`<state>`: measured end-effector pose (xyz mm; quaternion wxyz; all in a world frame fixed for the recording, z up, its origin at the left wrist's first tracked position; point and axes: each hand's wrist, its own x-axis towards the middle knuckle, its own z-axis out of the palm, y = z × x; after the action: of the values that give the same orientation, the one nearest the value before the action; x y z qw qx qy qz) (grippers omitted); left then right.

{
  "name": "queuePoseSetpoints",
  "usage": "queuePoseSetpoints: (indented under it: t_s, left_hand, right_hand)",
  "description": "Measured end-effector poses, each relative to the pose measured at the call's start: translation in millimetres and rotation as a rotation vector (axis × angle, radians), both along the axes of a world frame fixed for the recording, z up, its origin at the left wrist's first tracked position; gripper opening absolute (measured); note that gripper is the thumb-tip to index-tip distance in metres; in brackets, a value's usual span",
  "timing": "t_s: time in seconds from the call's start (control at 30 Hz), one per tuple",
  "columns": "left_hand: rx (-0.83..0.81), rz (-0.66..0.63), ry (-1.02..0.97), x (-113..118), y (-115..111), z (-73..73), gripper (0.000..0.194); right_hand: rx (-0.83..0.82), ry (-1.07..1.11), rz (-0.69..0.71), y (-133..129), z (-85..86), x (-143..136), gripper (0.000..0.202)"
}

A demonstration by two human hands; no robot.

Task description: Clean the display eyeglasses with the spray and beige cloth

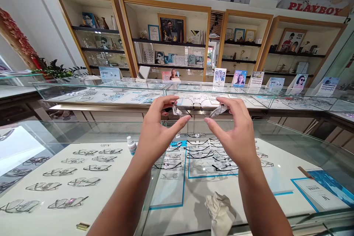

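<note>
A pair of thin, dark-rimmed round eyeglasses [197, 104] is raised above the glass display counter, its lenses facing away from me. Thumb and fingers of my left hand [163, 129] pinch the left side of the frame. On the other side, my right hand [232, 129] grips the right rim and temple the same way. Pale shapes show through the outer parts of both lenses. Below my hands, a crumpled cream cloth [219, 212] lies on the counter glass. A small white spray bottle [131, 145] stands just left of my left forearm.
Several eyeglasses [84, 181] lie in rows under the counter glass [110, 217]. A leaflet [315, 191] is at the right. Beyond, a second glass showcase [116, 97] carries upright cards [219, 77]. Wooden-framed shelves [168, 44] line the back wall, and a plant [55, 68] is at the left.
</note>
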<state>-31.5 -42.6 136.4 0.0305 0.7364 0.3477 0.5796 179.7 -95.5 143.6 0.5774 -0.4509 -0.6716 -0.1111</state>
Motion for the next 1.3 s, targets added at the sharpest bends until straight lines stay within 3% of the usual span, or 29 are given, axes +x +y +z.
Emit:
queuePoseSetpoints:
  t_s: [0.13,0.33,0.43,0.97,1.3]
  left_hand:
    - [0.054,0.037,0.005,4,3,-2.1,0.045]
    - [0.358,0.156,0.045,14,12,-6.4,0.047]
    - [0.424,0.175,0.058,15,15,-8.8,0.049]
    - [0.377,0.179,0.032,16,11,-7.4,0.050]
    - [0.387,0.144,-0.013,10,9,-4.4,0.050]
  right_hand:
    - [-0.006,-0.014,-0.017,2,-1.7,0,0.038]
    - [0.023,-0.021,-0.050,11,-4.7,-1,0.037]
    - [0.022,-0.028,-0.055,14,-5.4,0,0.037]
    - [-0.010,0.022,0.014,16,-6.4,3,0.044]
    - [-0.119,0.316,0.174,22,-6.6,22,0.039]
